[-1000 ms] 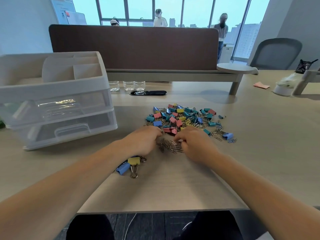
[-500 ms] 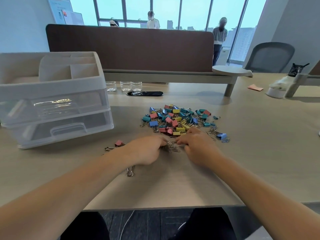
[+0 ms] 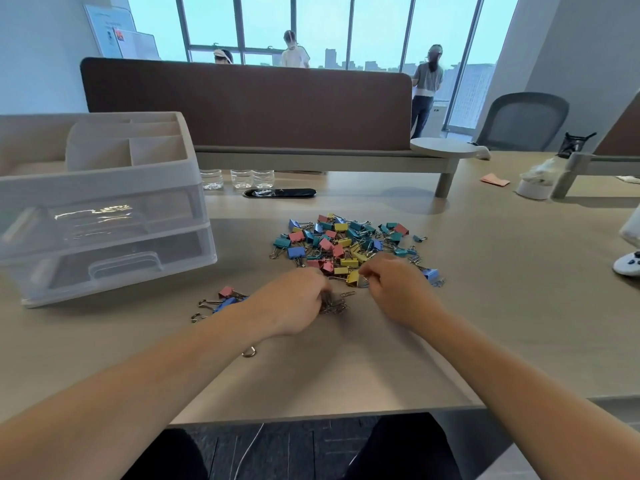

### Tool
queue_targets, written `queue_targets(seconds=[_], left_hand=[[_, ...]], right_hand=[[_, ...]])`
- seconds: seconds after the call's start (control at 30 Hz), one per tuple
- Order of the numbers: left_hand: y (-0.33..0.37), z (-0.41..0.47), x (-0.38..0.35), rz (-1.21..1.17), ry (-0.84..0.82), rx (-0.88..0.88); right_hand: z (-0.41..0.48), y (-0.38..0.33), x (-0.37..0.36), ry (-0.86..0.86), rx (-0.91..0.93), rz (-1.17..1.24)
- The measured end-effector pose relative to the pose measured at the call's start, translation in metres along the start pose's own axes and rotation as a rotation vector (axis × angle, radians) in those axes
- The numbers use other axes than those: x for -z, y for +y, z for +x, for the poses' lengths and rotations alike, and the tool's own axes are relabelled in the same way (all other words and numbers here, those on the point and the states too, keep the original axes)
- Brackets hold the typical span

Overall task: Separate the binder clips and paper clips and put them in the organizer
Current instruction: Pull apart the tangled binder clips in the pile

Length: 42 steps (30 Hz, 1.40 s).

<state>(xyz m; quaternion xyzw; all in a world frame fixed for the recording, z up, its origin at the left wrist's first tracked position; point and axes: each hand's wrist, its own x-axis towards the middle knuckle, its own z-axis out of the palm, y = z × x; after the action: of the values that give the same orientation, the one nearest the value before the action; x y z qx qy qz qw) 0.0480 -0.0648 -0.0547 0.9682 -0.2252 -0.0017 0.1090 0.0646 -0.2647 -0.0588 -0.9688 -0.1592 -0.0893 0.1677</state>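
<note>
A heap of coloured binder clips mixed with silver paper clips lies mid-table. A small bunch of paper clips sits nearer to me, and my left hand curls over its left side, fingers closed on it. My right hand reaches to the heap's near edge, thumb and forefinger pinched together beside a yellow binder clip; what they pinch is too small to tell. Left of my left wrist lie a few separated binder clips. The white organizer, with open top compartments and two closed clear drawers, stands at the left.
A black flat case and three small clear bottles sit behind the heap, below a brown desk divider. A white controller lies at the far right. The table's front edge runs close to me. People stand by the windows.
My right hand has left the paper clip bunch and moved forward to the heap's edge. My left hand stays on the bunch. The view has shifted slightly.
</note>
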Motion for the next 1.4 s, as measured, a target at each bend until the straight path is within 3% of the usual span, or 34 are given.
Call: queue_targets(seconds=[0.2, 0.37, 0.53, 0.7, 1.03, 1.23, 1.4], left_hand=[[-0.004, 0.026, 0.013, -0.063, 0.169, 0.046], [-0.013, 0.049, 0.025, -0.034, 0.091, 0.095], [-0.018, 0.06, 0.021, 0.027, 0.041, 0.09], [-0.019, 0.062, 0.018, 0.018, 0.093, 0.055], [-0.034, 0.065, 0.012, 0.021, 0.275, 0.086], [-0.038, 0.064, 0.017, -0.103, 0.336, 0.09], [-0.031, 0.063, 0.021, -0.123, 0.178, 0.109]], right_hand=[[0.022, 0.004, 0.0, -0.105, -0.001, -0.138], [0.032, 0.002, -0.005, -0.11, 0.014, -0.175], [0.032, 0.004, 0.001, -0.072, 0.04, -0.034], [0.034, 0.004, 0.008, -0.048, -0.014, 0.194], [0.049, -0.004, 0.008, 0.019, -0.194, 0.393], [0.059, 0.0, 0.006, 0.056, -0.179, 0.309], [0.061, -0.007, 0.008, -0.102, -0.079, 0.119]])
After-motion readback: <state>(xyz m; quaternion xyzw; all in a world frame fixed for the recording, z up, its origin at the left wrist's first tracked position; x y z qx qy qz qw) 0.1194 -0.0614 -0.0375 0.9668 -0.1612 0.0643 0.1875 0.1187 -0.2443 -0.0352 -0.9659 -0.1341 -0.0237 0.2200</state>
